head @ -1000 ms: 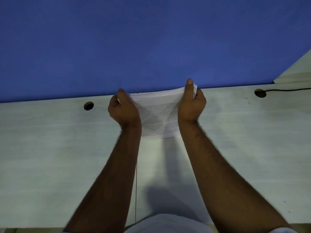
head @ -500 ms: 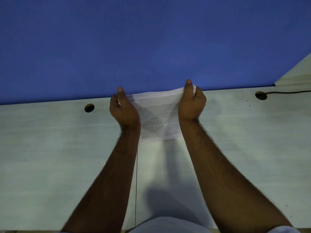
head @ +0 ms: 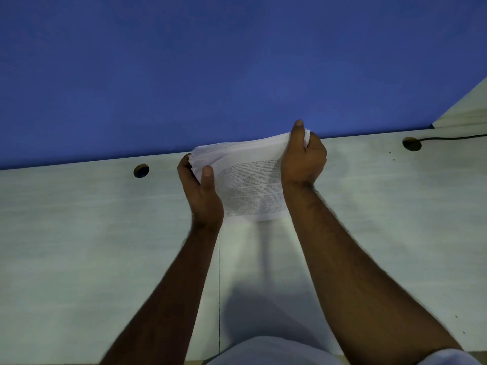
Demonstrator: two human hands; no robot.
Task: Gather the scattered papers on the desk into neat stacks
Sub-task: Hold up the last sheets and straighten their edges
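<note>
A thick stack of white printed papers (head: 250, 185) stands on its lower edge on the pale desk (head: 79, 246), tilted toward me, with text showing on the facing sheet. My left hand (head: 201, 191) grips the stack's left side, thumb on the front sheet and fingers behind. My right hand (head: 303, 159) grips the right side near the top corner, thumb up along the front. The stack's top edge is slightly fanned and slopes down to the left.
A blue partition wall (head: 237, 75) rises right behind the desk. Two round cable holes are cut in the desk, the left cable hole (head: 141, 170) and the right cable hole (head: 411, 143), the latter with a black cable (head: 453, 138). A seam (head: 219, 285) runs down the desktop.
My left hand has slid lower on the stack's left side, with its thumb now on the front sheet. The stack's left top corner has dropped and the sheets fan out a little.
</note>
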